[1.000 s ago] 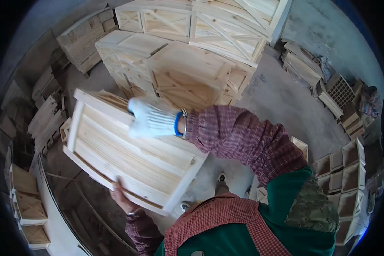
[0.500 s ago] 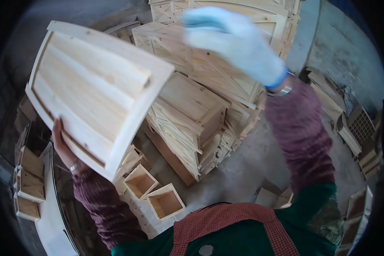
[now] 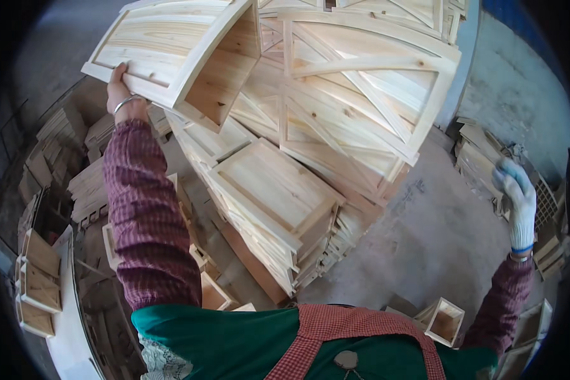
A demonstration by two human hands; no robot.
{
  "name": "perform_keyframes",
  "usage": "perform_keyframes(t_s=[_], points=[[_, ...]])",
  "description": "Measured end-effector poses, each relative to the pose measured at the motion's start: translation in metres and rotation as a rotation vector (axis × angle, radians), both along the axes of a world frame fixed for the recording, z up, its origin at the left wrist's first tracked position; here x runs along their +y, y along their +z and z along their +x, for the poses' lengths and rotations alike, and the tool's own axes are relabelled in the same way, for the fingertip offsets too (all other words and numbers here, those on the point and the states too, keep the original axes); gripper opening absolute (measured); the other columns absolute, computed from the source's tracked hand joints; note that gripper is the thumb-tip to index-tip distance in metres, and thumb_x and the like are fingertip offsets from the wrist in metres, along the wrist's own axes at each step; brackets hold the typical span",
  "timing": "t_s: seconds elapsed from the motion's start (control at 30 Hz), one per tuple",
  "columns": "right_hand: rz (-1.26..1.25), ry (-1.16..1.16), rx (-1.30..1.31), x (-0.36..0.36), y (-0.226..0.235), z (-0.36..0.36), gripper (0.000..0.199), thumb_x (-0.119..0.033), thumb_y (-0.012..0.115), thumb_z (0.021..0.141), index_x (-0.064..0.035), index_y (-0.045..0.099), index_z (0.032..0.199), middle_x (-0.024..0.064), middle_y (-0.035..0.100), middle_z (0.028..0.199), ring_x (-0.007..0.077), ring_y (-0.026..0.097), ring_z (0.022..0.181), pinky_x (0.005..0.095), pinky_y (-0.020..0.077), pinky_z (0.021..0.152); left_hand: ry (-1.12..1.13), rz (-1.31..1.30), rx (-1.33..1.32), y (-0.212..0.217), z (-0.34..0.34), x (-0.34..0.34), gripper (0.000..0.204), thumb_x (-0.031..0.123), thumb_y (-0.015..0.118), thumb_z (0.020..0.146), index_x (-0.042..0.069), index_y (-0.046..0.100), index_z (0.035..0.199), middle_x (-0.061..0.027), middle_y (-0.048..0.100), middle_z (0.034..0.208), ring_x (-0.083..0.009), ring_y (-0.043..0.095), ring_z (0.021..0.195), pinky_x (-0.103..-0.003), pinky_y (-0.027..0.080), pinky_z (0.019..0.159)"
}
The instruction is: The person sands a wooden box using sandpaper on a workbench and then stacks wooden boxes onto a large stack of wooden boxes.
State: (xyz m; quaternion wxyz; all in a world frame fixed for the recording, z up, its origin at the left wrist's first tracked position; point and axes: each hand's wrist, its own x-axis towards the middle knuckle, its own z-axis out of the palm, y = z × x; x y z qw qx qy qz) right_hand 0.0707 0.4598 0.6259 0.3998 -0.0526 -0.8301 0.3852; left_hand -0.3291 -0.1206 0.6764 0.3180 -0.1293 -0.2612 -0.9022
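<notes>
My bare left hand is raised at the upper left. Its fingers are closed on the lower edge of a pale wooden box, which is held tilted, with a framed plank side and an open dark end. Away on the far right is my right hand in a white and blue knitted glove. It holds nothing and its loosely bent fingers are apart. Right beside the held box stands a stack of wooden pieces with diagonal braces. A framed panel top lies nearer to me, on a lower pile.
Small open wooden boxes stand at the left by a long white board. Another small box sits low on the right. Loose boards lean at the right wall. Grey concrete floor shows between the piles.
My left hand has carried the box upward and away, turning its open end into sight. My gloved right hand has swung from above the stack out to the far right.
</notes>
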Motion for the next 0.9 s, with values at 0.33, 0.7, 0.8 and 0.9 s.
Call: perform_keyframes(t_s=[0.33, 0.7, 0.8, 0.9], points=[[-0.262, -0.179, 0.123, -0.025, -0.082, 0.06, 0.037, -0.016, 0.055, 0.091, 0.0058, 0.055, 0.121, 0.0099, 0.06, 0.114, 0.0184, 0.059, 0.104, 0.0295, 0.0437, 0.093, -0.153, 0.015, -0.084, 0.066, -0.125, 0.017, 0.034, 0.012, 0.072, 0.071, 0.002, 0.058, 0.101, -0.0096, 0.065, 0.099, -0.0312, 0.062, 0.09, -0.061, 0.044, 0.078], [-0.309, -0.284, 0.029, -0.031, -0.126, 0.029, 0.035, -0.018, 0.06, 0.087, 0.0034, 0.058, 0.115, 0.0076, 0.062, 0.107, 0.0169, 0.059, 0.096, 0.0283, 0.0458, 0.086, -0.095, 0.032, -0.303, 0.101, -0.173, 0.12, 0.039, 0.025, 0.074, 0.073, 0.004, 0.06, 0.103, -0.0097, 0.066, 0.097, -0.0339, 0.063, 0.083, -0.073, 0.032, 0.082], [-0.354, -0.315, 0.057, -0.037, -0.131, 0.03, 0.032, -0.014, 0.06, 0.086, 0.0033, 0.061, 0.112, 0.0075, 0.064, 0.104, 0.0153, 0.059, 0.093, 0.0268, 0.0448, 0.085, -0.162, 0.162, -0.152, 0.1, -0.21, 0.123, 0.039, 0.025, 0.074, 0.074, 0.004, 0.061, 0.103, -0.01, 0.066, 0.096, -0.0321, 0.063, 0.08, -0.068, 0.036, 0.085], [-0.293, -0.263, 0.033, -0.05, -0.124, 0.016, 0.035, -0.018, 0.059, 0.087, 0.0026, 0.059, 0.114, 0.0073, 0.062, 0.105, 0.0156, 0.059, 0.091, 0.0286, 0.0473, 0.084, -0.207, 0.027, -0.245, 0.099, -0.219, 0.122, 0.031, -0.003, 0.071, 0.072, -0.011, 0.057, 0.099, -0.0154, 0.064, 0.089, -0.0251, 0.064, 0.069, -0.038, 0.055, 0.056]])
